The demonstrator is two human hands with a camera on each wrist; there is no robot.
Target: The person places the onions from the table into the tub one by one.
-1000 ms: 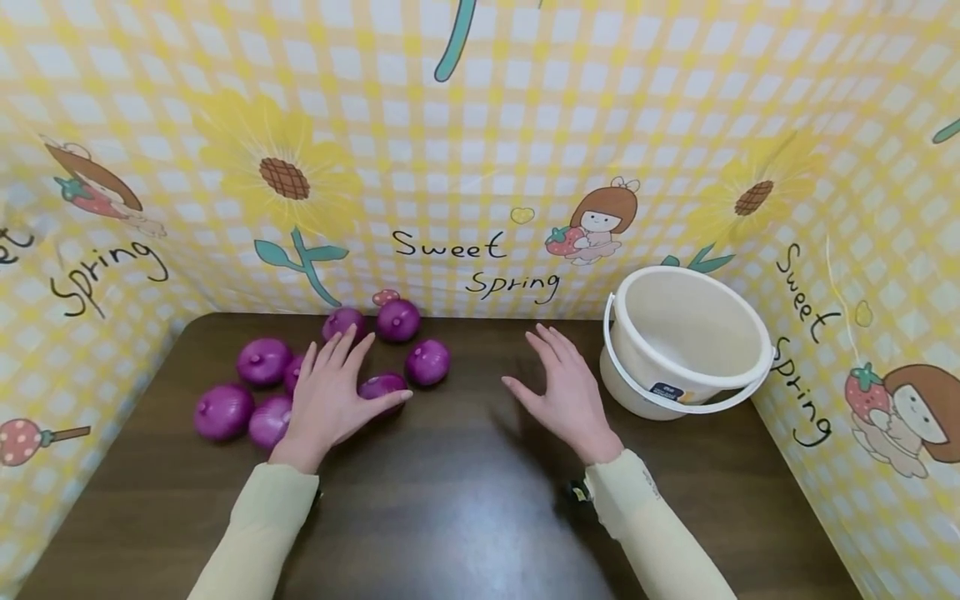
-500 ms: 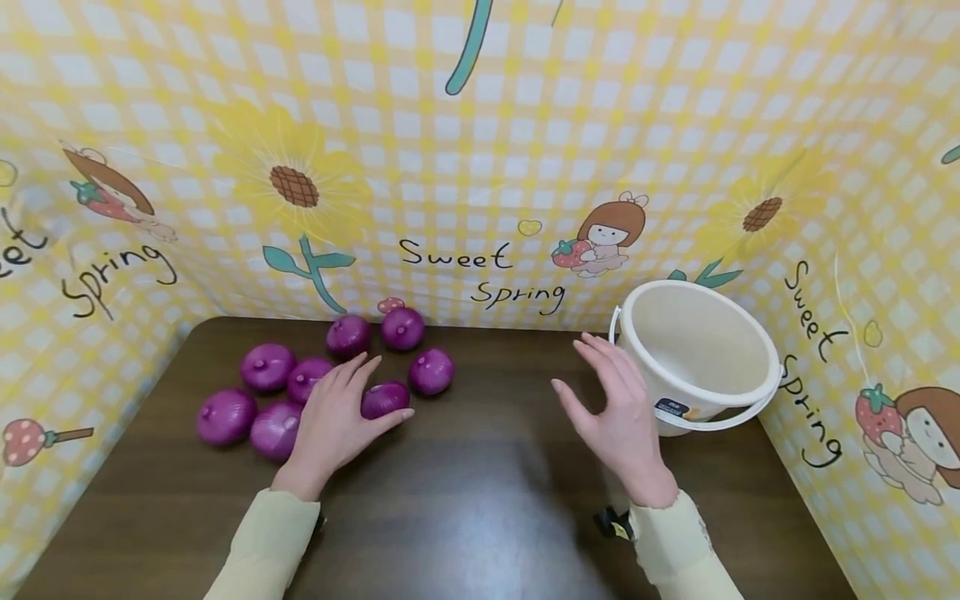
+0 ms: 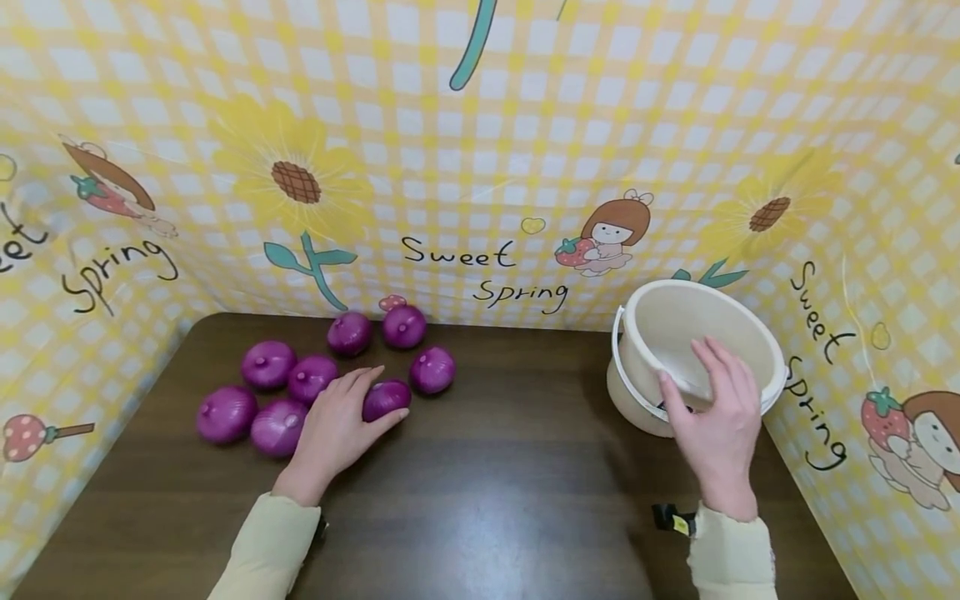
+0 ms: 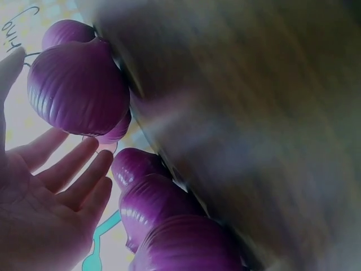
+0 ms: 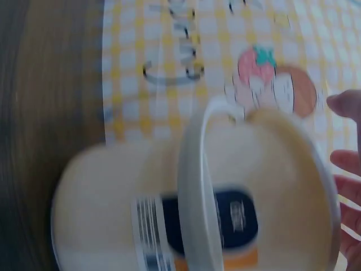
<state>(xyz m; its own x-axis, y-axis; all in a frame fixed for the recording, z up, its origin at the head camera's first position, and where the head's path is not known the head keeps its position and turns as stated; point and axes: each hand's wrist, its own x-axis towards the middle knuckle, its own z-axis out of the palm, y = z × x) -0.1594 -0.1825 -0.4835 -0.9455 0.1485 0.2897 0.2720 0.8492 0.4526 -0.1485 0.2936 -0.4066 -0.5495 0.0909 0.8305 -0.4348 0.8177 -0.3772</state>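
Onion (image 3: 387,401) lay on table (image 3: 450,492) between spread digits of left grip (image 3: 335,429), contact unclear; glossy round shape might have rolled under off-centre pinch, bumping neighbouring onion (image 3: 312,379) beside grip. Right grip (image 3: 718,429), fingers apart, hung by mouth of bucket (image 3: 667,333); low brush might have tipped it.

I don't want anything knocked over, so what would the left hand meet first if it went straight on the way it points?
Probably the onion just ahead, between the left hand's thumb and fingers; I can't tell whether they already touch.
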